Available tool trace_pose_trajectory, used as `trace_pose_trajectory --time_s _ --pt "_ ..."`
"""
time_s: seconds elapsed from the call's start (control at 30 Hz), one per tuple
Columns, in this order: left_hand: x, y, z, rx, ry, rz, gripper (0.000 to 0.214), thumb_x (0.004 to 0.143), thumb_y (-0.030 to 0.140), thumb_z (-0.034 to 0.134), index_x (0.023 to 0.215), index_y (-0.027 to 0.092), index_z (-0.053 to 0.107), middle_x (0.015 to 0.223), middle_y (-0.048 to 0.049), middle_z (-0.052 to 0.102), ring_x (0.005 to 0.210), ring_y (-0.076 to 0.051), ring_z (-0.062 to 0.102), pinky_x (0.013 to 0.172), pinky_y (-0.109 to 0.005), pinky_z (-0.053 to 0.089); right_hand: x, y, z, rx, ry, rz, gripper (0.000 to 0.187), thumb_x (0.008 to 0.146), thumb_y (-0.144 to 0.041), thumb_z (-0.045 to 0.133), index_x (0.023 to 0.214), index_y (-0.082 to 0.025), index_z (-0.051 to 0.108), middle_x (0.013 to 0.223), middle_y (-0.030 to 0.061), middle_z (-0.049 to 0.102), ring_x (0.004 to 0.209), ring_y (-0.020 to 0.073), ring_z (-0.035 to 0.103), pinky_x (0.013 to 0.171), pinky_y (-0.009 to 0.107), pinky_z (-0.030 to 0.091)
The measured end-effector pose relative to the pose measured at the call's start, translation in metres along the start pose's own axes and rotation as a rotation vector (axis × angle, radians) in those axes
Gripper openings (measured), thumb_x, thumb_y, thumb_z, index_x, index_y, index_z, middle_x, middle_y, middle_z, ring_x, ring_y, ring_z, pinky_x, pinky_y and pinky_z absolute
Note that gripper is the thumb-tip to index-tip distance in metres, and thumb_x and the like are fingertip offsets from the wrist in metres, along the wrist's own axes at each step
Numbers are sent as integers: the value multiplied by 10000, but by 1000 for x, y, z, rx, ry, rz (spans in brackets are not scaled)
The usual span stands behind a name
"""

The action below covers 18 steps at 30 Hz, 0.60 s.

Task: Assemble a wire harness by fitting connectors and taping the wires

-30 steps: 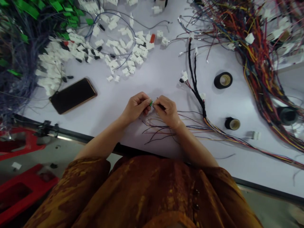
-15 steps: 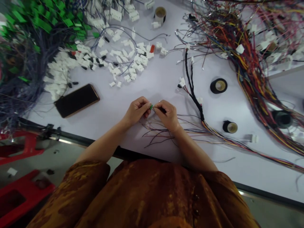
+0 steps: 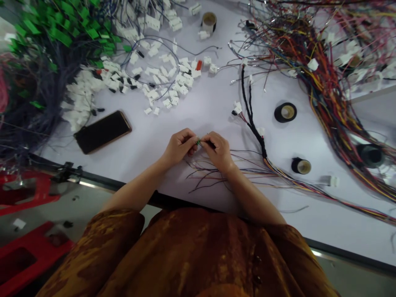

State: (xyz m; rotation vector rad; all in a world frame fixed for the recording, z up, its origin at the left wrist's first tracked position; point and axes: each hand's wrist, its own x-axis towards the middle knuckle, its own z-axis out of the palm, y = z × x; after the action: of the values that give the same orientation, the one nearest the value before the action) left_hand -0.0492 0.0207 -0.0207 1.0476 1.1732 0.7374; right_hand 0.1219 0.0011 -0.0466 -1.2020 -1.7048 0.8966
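Observation:
Near the middle of the table, my left hand (image 3: 182,145) pinches a small green connector (image 3: 198,142), mostly covered by the fingertips. My right hand (image 3: 216,149) meets it from the right, thumb and forefinger closed on a thin wire whose end is at the connector. Whether the wire sits inside the connector, I cannot tell. Loose wire ends (image 3: 204,171) fan out under and beside my right wrist. They come from a wire harness (image 3: 258,138) wrapped in black tape, with white connectors on its far branches.
White connectors (image 3: 179,84) lie scattered beyond my hands. Green connectors (image 3: 62,29) on dark wires are heaped at far left, near a phone (image 3: 103,132). Tape rolls (image 3: 285,112) and a thick wire bundle (image 3: 321,78) are on the right. The table edge (image 3: 185,203) runs before my body.
The view has shifted slightly, so the table things appear a little to the right. Both hands stay together at the green connector, and the fingertips have drawn slightly closer.

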Motion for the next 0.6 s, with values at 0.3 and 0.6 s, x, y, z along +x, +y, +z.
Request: trace_pose_trajectory --time_s 0.3,0.6 --pt "2 3 0 -26 8 -14 167 833 256 665 736 178 554 549 40 590 416 -53 508 400 -160 401 2 -1 -1 9 14 0 121 918 -182 577 800 -198 601 738 -18 567 707 116 527 686 267 422" --pt "0 2 0 -29 4 7 157 844 232 659 733 177 562 551 40 595 422 -54 523 403 -156 408 1 1 0 29 38 -3 127 913 -197 607 788 -197 633 720 -18 581 681 109 528 663 266 417"
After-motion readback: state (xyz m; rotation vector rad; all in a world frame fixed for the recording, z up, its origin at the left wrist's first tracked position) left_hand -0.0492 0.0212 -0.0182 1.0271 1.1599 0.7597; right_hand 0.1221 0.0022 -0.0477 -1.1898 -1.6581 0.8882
